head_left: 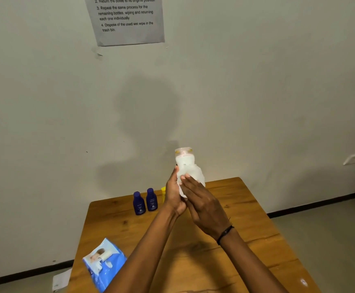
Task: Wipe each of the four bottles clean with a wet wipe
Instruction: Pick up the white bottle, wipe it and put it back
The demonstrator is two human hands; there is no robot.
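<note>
A white bottle with a clear cap is held up above the far part of the table, its lower half wrapped in a white wet wipe; the left hand curls round it from below and the right hand, a dark band at its wrist, presses the wipe against it with fairly straight fingers. Two dark blue bottles stand side by side near the table's far edge, a yellow bottle mostly hidden behind the left hand. The table is brown wood against a pale wall with a printed instruction sheet, and a blue pack of wipes lies at the near left edge.
</note>
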